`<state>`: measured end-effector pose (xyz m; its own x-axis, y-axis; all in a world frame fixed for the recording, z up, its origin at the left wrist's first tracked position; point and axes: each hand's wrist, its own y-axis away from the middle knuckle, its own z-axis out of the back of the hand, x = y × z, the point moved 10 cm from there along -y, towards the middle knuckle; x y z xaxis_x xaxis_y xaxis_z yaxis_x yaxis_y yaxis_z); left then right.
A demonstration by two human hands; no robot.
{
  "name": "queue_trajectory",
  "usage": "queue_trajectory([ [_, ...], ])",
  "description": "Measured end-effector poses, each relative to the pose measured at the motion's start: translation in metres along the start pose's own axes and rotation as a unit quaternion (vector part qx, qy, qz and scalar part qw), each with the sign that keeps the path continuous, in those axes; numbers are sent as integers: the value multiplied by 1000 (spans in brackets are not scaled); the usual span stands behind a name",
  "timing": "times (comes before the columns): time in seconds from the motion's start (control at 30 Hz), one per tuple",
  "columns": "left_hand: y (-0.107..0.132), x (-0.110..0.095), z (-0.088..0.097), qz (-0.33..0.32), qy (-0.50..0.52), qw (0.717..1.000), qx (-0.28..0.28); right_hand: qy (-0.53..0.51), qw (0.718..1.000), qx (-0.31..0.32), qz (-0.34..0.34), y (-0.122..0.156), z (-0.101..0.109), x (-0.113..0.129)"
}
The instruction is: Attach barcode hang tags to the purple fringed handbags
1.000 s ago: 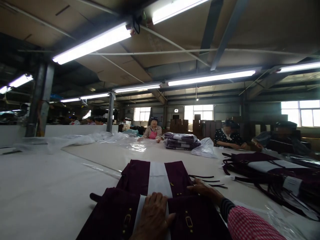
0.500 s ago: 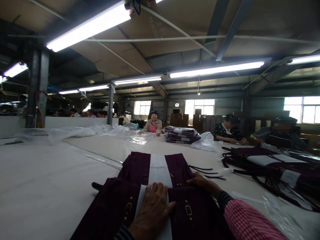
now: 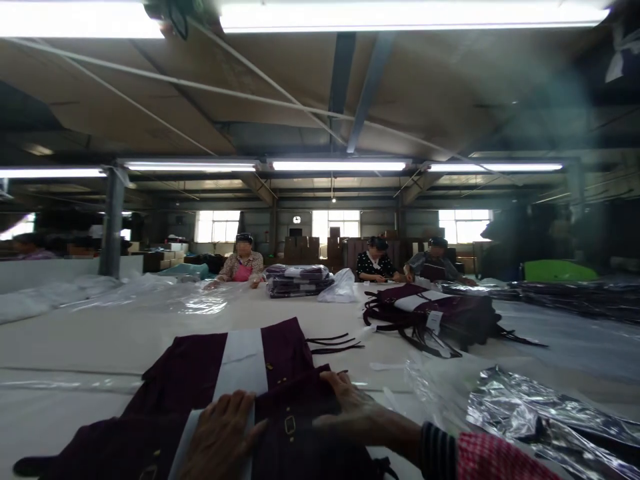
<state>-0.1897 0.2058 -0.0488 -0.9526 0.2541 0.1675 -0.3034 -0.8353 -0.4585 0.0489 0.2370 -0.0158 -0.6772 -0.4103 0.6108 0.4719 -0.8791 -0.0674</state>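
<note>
Two dark purple bags with brass-coloured buckles and white bands overlap on the table in front of me: the near bag (image 3: 295,407) partly covers the far bag (image 3: 285,343). My left hand (image 3: 220,433) lies flat across the near bag's white band, thumb held apart to the right. At that bag's upper right corner, my right hand (image 3: 355,410) grips the edge, fingertips at the rim and thumb across the front. Thin dark straps (image 3: 335,343) trail rightward from the far bag. The near bag's lower part is out of frame.
A heap of purple bags with loose straps (image 3: 435,307) lies at right. Wrapped bags (image 3: 300,280) are stacked farther back. Clear plastic (image 3: 540,413) covers the near right table. Co-workers sit across the table: one person (image 3: 243,263) at left, two people (image 3: 377,263) at right.
The view has swung right, so the bags and my hands appear farther left. My left hand stays on the band. My right hand has moved from beside the far bag onto the near bag's corner.
</note>
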Motion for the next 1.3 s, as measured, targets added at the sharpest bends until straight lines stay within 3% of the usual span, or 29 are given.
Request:
queue_trajectory([
  [0.13, 2, -3, 12, 61, 48, 997, 21, 132, 990, -48, -15, 19, -33, -9],
  [0.23, -1, -8, 23, 83, 51, 995, 17, 168, 981, -97, -22, 19, -40, -15],
  [0.53, -2, -11, 40, 103, 71, 992, 3, 156, 981, -113, -9, 4, -48, -41],
  [0.87, -1, -8, 35, 108, 61, 992, -12, 117, 984, -135, 27, -4, -49, -51],
  [1.07, 1, -14, 39, 85, 48, 995, -12, 125, 987, -100, -33, 13, -44, -35],
  [1.2, 1, -10, 25, 49, 34, 998, -1, 114, 989, -77, -59, 20, -41, -24],
  [1.3, 1, -8, 10, -7, -47, 999, 8, 105, 990, -78, -52, 22, -41, -20],
])
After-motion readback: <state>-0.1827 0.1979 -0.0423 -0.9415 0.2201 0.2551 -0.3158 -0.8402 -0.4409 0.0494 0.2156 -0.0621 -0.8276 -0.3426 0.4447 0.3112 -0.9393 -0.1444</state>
